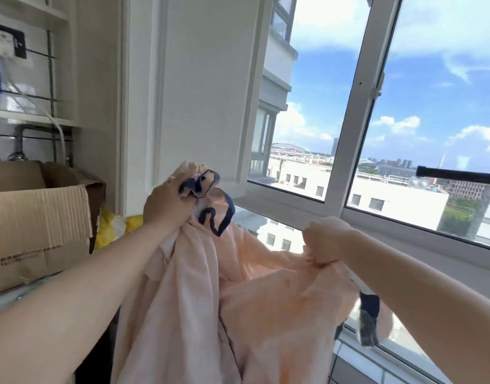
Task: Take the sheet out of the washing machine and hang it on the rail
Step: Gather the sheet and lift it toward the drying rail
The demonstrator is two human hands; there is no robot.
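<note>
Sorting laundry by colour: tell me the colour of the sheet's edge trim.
Dark navy trim on a pale peach sheet, clearest in the head view.

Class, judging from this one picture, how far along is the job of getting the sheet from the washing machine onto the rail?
Done: the peach sheet is out, held up bunched. In hand: the left hand grips its dark-trimmed edge and the right hand grips another fold. Left: nothing hangs on the visible part of the black rail yet.
</note>
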